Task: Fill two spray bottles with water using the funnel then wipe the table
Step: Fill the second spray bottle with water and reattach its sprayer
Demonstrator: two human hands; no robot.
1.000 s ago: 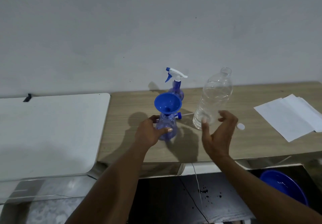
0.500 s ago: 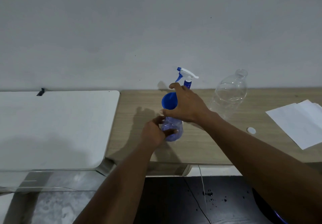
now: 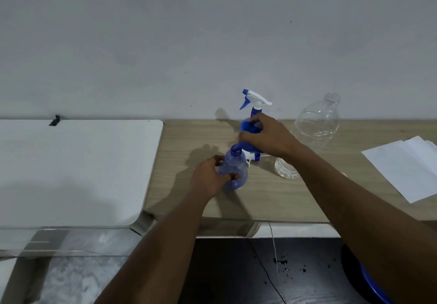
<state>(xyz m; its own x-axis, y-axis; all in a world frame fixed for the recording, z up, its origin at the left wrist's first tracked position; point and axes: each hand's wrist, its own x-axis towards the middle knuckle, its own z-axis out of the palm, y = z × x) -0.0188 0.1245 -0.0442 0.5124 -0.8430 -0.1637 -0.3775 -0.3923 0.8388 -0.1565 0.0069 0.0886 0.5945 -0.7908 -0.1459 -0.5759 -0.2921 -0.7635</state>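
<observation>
My left hand (image 3: 208, 179) grips a translucent blue spray bottle body (image 3: 233, 172) standing on the wooden table (image 3: 264, 197), its neck uncapped. My right hand (image 3: 267, 135) holds the blue funnel (image 3: 248, 138) tilted, with its spout at the bottle's mouth. A loose spray head (image 3: 253, 156) lies on the table just behind this bottle. A second spray bottle with a white and blue trigger head (image 3: 255, 99) stands behind my right hand, its body mostly hidden. The clear plastic water bottle (image 3: 316, 124) stands to the right, its cap off, partly behind my right forearm.
White paper sheets (image 3: 406, 166) lie at the table's right. A white tabletop (image 3: 71, 169) adjoins on the left. A blue basin (image 3: 371, 284) sits on the dark floor at lower right, beside a thin cable (image 3: 274, 247) hanging off the table edge.
My right hand left the water bottle, reached over to the funnel and took hold of it; the funnel is now tilted and raised in the bottle's neck. My left hand kept its grip.
</observation>
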